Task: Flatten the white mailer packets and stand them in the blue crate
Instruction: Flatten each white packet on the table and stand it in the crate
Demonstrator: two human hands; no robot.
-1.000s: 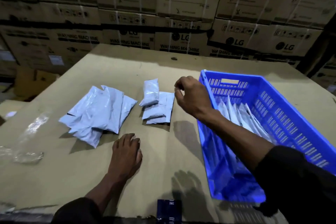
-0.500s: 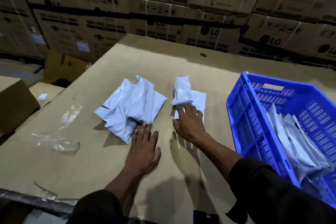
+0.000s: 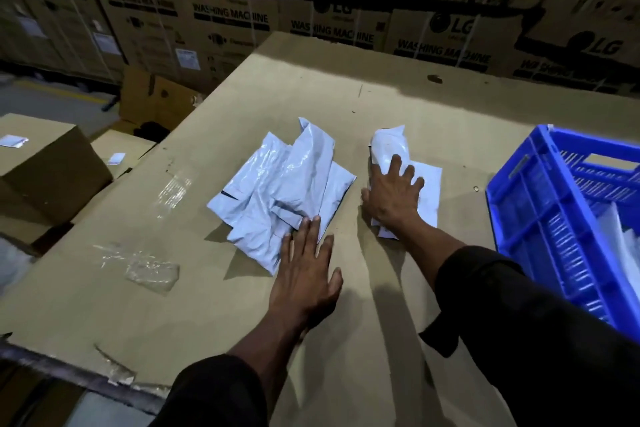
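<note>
Right fingers (image 3: 401, 170): spread wide and laid flat on the small stack of packets (image 3: 424, 191), pressing down on it and gripping nothing; the puffy packet (image 3: 389, 146) lies under and just beyond the fingertips.
Right hand (image 3: 391, 194): palm down on the near end of that stack.
Left fingers (image 3: 306, 229): straight and close together, tips touching the near edge of the loose pile of packets (image 3: 284, 184), holding nothing.
Left hand (image 3: 304, 274): flat on the counter (image 3: 173, 288), just short of the pile.
Task's things: two groups of white mailer packets lie on the counter, one under the right fingers, the larger, crumpled one beyond the left fingertips; more packets (image 3: 620, 243) already lean in the blue crate (image 3: 540, 239), to the right of the right hand.
Step in hand: judged as pressing the air out of the small stack before it is lifted.
Risk, slipping: the film looks slick, so a sideways push could slide the stack across the counter instead of flattening it.
Risk, rebound: the puffy packet may spring back if pressed only at one end, and then stand badly in the crate.
Risk, pile: the left fingertips could nudge the loose pile and scatter it.
Farther out: clear plastic scrap (image 3: 152, 270) left of the left hand; stacked washing machine cartons (image 3: 228, 17) beyond the counter.
</note>
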